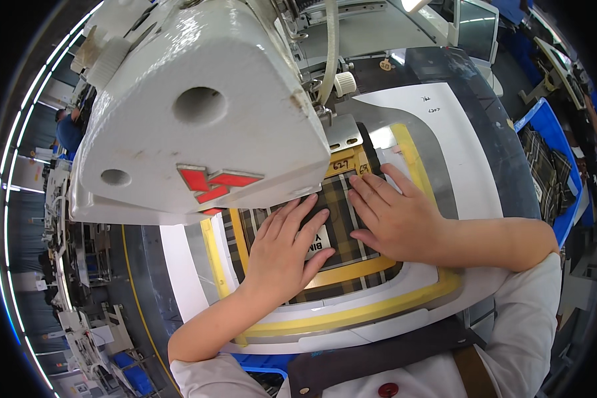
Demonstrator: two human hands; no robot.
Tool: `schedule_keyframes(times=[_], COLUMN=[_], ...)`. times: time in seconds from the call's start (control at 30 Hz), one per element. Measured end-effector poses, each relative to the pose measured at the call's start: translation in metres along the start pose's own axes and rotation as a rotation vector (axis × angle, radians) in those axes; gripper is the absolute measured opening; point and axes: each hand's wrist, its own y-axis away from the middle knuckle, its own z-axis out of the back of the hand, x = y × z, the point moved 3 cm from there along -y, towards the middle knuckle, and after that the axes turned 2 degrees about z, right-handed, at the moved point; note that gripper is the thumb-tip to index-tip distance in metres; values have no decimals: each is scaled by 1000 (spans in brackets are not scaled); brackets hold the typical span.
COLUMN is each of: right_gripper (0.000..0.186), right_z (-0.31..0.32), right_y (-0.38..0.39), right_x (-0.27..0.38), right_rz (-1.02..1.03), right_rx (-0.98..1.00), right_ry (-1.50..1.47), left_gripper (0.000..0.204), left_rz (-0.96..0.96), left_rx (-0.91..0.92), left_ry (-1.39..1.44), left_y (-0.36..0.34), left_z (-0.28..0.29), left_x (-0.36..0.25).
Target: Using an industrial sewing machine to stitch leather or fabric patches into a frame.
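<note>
A dark plaid cloth [340, 232] lies flat under a yellow frame [351, 271], beneath the head of a large white sewing machine [146, 86]. My left hand [282, 249] rests on the cloth with its fingers stretched out, beside a white printed label [319, 243] that it partly covers. My right hand [398, 219] lies flat on the right side of the cloth, fingers spread, its fingertips by the frame's far edge. Neither hand holds anything. The machine head hides the far left part of the cloth and the needle area.
A clear plate edged with yellow tape [358, 312] surrounds the frame, over a white sheet [467, 159] on the dark table [511, 166]. A blue bin [564, 166] with plaid pieces stands at the right. A screen [477, 30] is at the back right. Another person [69, 129] is far left.
</note>
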Motion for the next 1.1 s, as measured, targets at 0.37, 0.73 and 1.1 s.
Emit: schedule_keyframes(times=[0.37,0.73,1.1], right_gripper=[53,50,34], right_z=[-2,-13,10], right_y=[5,10,49], right_x=[-8,-9,13], right_rz=[52,96,303], right_rx=[71,45,-25], right_ry=[-27,-47,-135], left_gripper=[49,47,42], left_rz=[9,24,-95], left_rx=[19,-55,6], left_ry=[-28,46,169], left_y=[-19,-22,-27], left_z=[-10,-19,-18], left_x=[-15,-14,-12])
